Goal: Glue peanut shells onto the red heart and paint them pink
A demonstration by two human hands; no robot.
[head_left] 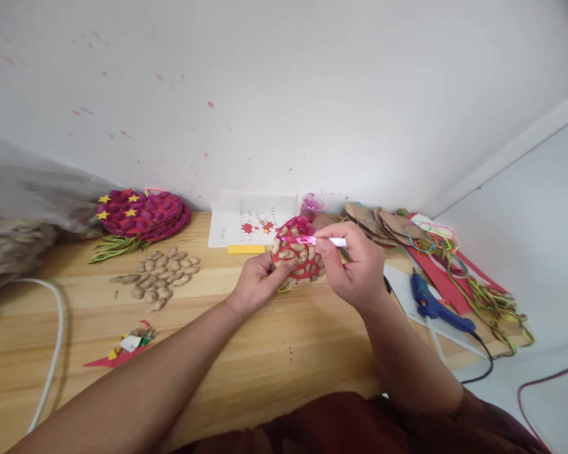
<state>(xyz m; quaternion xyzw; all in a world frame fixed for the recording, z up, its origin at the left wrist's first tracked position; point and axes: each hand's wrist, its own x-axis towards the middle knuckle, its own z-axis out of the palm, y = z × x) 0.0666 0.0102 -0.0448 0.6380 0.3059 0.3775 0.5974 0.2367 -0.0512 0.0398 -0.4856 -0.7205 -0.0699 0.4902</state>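
Note:
My left hand (261, 280) is closed on the near left edge of a red disc covered with peanuts (303, 255), its thumb on top. Peanuts along the disc's far edge are painted magenta; the others are bare tan. Pinched in my right hand (353, 261) is a white-handled paintbrush (331, 241), its pink-stained end pointing left over the disc. Whether the bristles touch the peanuts I cannot tell. Just behind the disc stands a clear cup with magenta paint (312, 203). Red and gold star cutouts (248, 228) lie on white paper (222, 221).
Loose peanuts (163, 274), paper scraps (130, 343) and a stack of painted peanut discs (156, 214) are at left, near a plastic bag (19, 243). At right lie cardboard discs (373, 224), green cords (495, 302) and a blue glue gun (438, 309) with its cable.

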